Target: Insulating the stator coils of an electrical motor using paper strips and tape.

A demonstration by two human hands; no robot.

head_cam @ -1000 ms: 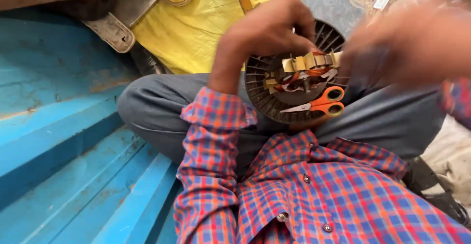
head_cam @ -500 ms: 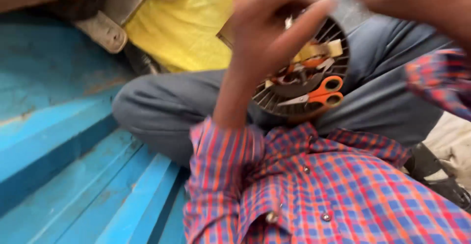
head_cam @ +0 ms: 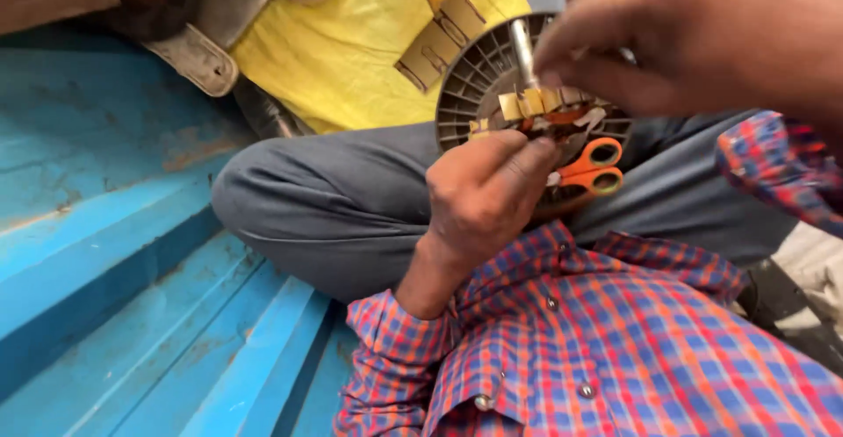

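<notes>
Blur and the frame edge hide a good part of the right hand (head_cam: 694, 37), which comes in from the upper right with its wrist cut off; its fingertips pinch together at the top of a bare metal shaft (head_cam: 523, 49) that stands up from the middle of a round, dark, finned motor part (head_cam: 470, 86), though whether they actually clamp the shaft or only touch beside it cannot be made out. The left hand (head_cam: 483, 195) lies over the lower front of that round part, fingers curled and pressing against its face, thumb pointing right, so the lower rim is covered. The part rests on the lap, on grey trousers (head_cam: 351, 200), and serves as a shallow dish: tan paper strips (head_cam: 527, 103) stand in it near the shaft, and orange-handled scissors (head_cam: 593, 169) lie in it to the right of the left hand, their blades hidden under the fingers. Behind it, a yellow cloth (head_cam: 351, 42) carries a few folded tan card pieces (head_cam: 439, 42), their markings too small to tell. A red-and-blue checked shirt (head_cam: 615, 349) fills the bottom, its right sleeve cut off by the edge. Blue painted boards (head_cam: 105, 226) run along the left; a worn sandal (head_cam: 193, 59) lies at the top left, half hidden.
</notes>
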